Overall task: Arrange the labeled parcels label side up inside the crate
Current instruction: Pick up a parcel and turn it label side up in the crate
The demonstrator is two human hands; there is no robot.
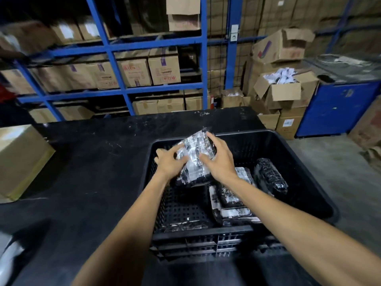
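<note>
A black plastic crate (299, 162) stands on the black table, right of centre. Both hands hold one black-wrapped parcel (194, 149) with a white label facing up, tilted over the crate's far left part. My left hand (170, 162) grips its left edge; my right hand (218, 157) grips its right side. Lower in the crate lie two parcels with white labels showing (228, 198) (237, 216), and a black parcel (270, 177) with no label showing rests by the right wall. Another dark parcel (185, 226) lies at the near left of the crate floor.
A cardboard box (20, 159) sits at the table's left edge. The black table (92, 162) stretches left of the crate. Blue racking (115, 65) full of cartons stands behind. Open cartons (284, 89) and a blue bin (338, 108) stand at the right.
</note>
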